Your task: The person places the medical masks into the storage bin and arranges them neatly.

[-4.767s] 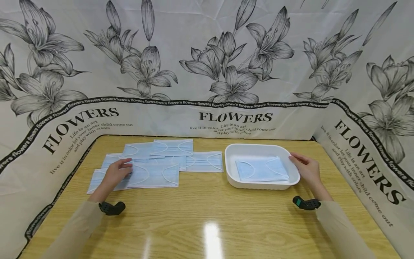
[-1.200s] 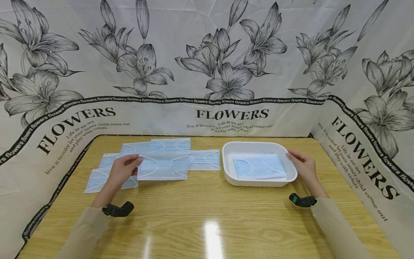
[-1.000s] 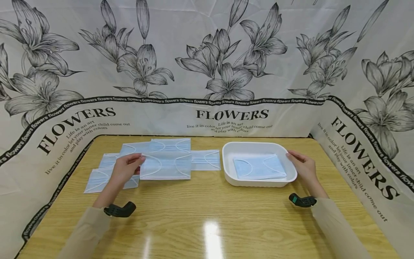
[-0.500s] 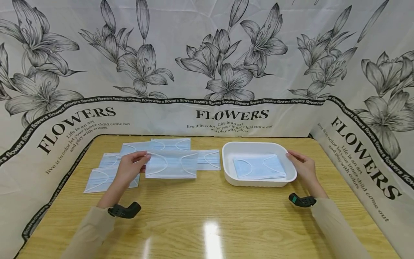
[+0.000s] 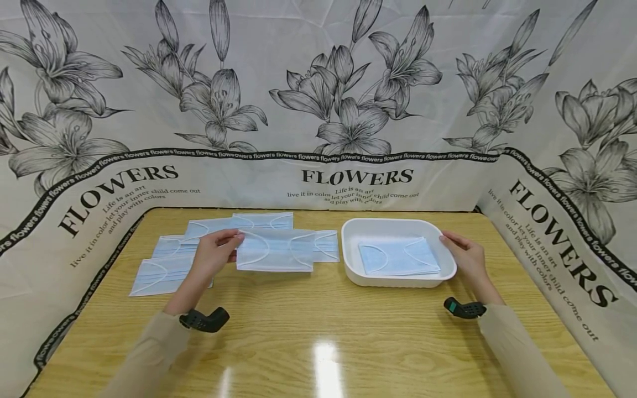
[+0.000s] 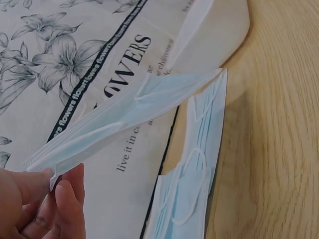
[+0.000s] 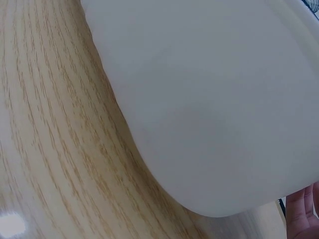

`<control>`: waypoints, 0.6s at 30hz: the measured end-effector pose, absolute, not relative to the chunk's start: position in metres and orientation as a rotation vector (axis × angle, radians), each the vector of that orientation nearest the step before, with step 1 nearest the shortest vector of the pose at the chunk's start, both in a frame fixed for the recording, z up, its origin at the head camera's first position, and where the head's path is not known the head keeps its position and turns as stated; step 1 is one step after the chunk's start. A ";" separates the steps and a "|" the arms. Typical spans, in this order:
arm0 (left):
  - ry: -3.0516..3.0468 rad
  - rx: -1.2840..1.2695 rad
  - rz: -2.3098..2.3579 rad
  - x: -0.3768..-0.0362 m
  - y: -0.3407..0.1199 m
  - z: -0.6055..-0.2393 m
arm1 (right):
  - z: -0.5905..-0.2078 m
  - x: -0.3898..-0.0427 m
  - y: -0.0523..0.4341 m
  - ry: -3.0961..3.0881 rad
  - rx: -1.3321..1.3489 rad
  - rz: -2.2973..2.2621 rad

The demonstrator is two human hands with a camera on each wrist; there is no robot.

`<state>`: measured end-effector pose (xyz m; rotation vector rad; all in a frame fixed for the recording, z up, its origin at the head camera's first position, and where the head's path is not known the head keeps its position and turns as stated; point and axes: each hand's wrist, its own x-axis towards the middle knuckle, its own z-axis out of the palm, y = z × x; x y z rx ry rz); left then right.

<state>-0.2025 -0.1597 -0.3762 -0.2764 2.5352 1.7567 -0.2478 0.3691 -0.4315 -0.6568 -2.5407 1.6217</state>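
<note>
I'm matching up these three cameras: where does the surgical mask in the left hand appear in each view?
Head: surgical mask left of centre, below mid-height, pinched by the left hand.
Left wrist: surgical mask slants from lower left up past the middle.
Right wrist: not in it.
Shared landmark: white tub, right of centre in head, at the top in left wrist, filling much of right wrist.

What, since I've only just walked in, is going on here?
A person's left hand pinches a blue face mask at one end, holding it above the table. Other masks lie there, several overlapping. The right hand holds the right end of a white tray, with at least one mask inside. The lifted one is left of the tray, not over it.
</note>
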 end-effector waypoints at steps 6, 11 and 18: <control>2.509 -0.259 1.786 -0.207 -0.148 -0.374 | -0.432 -0.247 0.368 -2.530 -0.673 1.629; 2.504 -0.248 1.803 -0.210 -0.141 -0.376 | -0.433 -0.247 0.368 -2.522 -0.664 1.645; 2.482 -0.232 1.826 -0.212 -0.132 -0.376 | -0.432 -0.246 0.370 -2.507 -0.664 1.668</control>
